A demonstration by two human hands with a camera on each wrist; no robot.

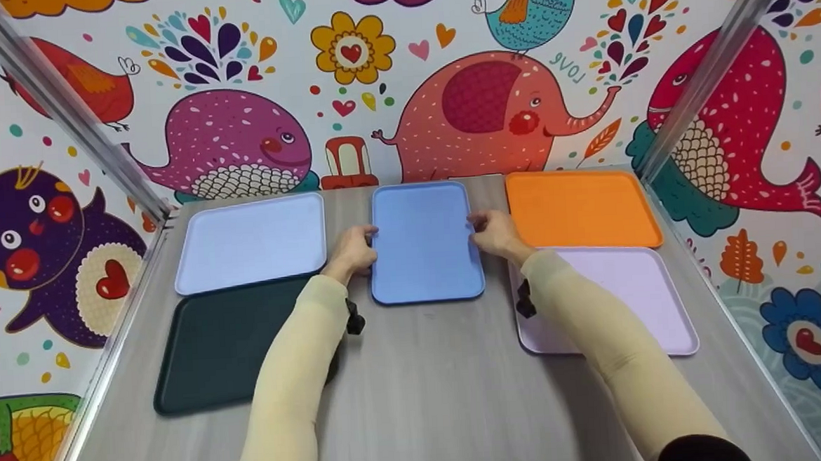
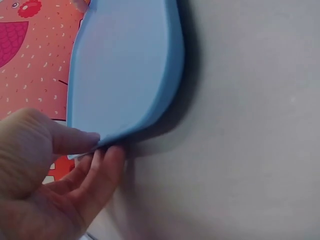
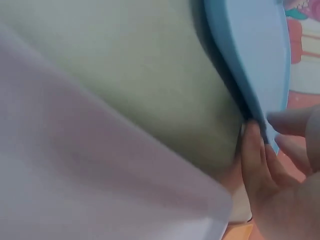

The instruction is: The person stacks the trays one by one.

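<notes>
Pinching its long sides between thumb and fingers, the left hand and right hand have got a plain blue tray, rounded corners, low raised rim, pretty much mid far edge of the desk.

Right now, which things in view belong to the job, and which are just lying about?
In the job:
- blue tray
- left hand, fingers gripping one side
- right hand, fingers gripping the opposite side

Apparently just lying about, in neither hand:
- pale blue tray
- dark green tray
- orange tray
- lilac tray
</notes>
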